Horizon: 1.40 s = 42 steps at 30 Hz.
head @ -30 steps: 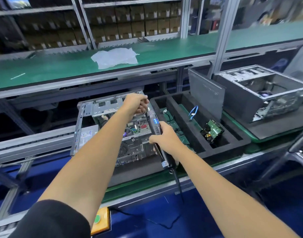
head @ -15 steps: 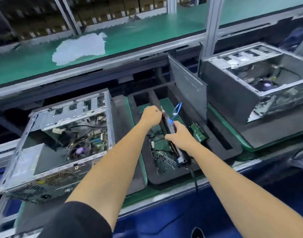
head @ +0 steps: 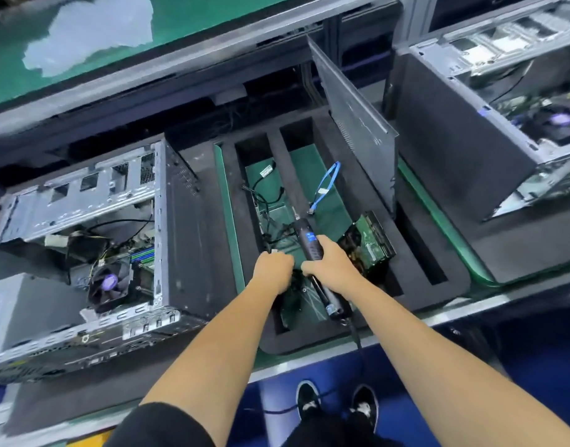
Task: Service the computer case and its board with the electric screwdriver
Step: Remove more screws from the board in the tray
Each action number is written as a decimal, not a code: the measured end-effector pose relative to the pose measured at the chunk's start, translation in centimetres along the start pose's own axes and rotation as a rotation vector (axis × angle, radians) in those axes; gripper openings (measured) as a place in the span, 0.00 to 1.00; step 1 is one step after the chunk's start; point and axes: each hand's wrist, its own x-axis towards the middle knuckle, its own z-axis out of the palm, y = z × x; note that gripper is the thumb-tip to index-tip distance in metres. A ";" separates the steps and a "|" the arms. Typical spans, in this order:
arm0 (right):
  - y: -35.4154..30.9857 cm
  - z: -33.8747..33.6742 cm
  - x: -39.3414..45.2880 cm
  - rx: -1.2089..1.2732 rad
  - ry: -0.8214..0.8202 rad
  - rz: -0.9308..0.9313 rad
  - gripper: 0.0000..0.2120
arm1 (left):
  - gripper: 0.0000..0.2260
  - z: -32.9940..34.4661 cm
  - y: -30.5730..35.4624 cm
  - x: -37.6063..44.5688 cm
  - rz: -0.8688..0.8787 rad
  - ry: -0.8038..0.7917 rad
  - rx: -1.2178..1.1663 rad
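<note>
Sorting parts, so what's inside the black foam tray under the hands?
In the foam tray: a blue cable, black wires, a green circuit board against its right wall. Whatever lies beneath the hands is hidden.

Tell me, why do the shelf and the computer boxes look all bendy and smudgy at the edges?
In the head view, the wide-angle lens bows the shelf rail and tilts the right-hand case; the white plastic sheet and that case look smeared, probably from motion, while the electric screwdriver and the open case near the middle stay sharper.
</note>
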 end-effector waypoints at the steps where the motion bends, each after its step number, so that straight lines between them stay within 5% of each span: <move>1: 0.3 0.0 0.2 0.019 0.007 -0.006 0.18 | 0.08 0.4 0.1 0.1 0.010 0.002 0.035; 8: 0.6 -0.2 1.2 0.110 0.003 -0.018 0.16 | 0.09 1.2 0.7 1.0 0.100 -0.043 0.054; 16: 0.8 0.0 1.5 0.169 0.028 -0.003 0.14 | 0.11 1.9 2.3 2.0 -0.018 -0.090 -0.416; 24: 0.6 0.3 1.6 0.215 0.027 0.013 0.13 | 0.10 2.1 1.9 1.5 -0.003 -0.078 -0.617; 31: 0.7 0.4 1.7 0.232 0.015 0.038 0.17 | 0.13 2.1 1.8 1.4 0.014 -0.043 -0.581; 37: 0.8 0.6 1.7 0.228 0.049 0.055 0.31 | 0.12 1.8 2.1 0.9 0.017 -0.027 -0.601; 42: 0.7 0.6 1.7 0.223 0.048 0.035 0.18 | 0.12 2.1 2.1 0.4 0.026 -0.012 -0.660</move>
